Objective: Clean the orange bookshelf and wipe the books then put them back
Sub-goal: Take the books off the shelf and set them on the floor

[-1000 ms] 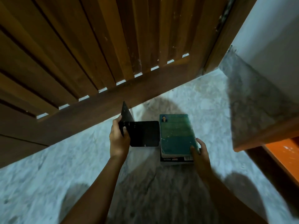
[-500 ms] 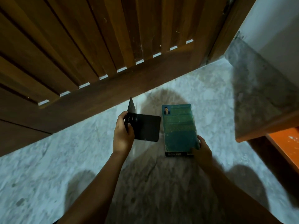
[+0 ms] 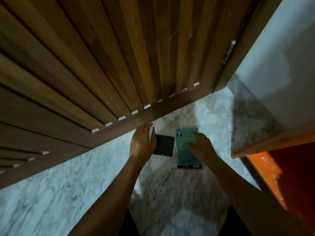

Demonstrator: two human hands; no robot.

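Note:
A green-covered book [image 3: 185, 151] lies flat on the marble floor on top of another book with a dark spine [image 3: 189, 166]. My right hand [image 3: 200, 144] lies on the green cover, fingers spread over its far right part. Left of the books, my left hand [image 3: 142, 142] grips the bent end of a black L-shaped bookend [image 3: 164, 146], whose flat plate rests on the floor beside the books. The orange bookshelf [image 3: 272, 174] shows at the right edge; only its side and a dark red inner face are visible.
A brown slatted wooden door [image 3: 119, 65] fills the upper left, its bottom rail just behind my left hand. A pale wall with a grey marble skirting [image 3: 252, 116] stands at the right. White marble floor [image 3: 68, 193] spreads below.
My right hand left the book's near right corner and moved up onto the cover. My left hand turned over the bookend's upright end. The view shifted forward.

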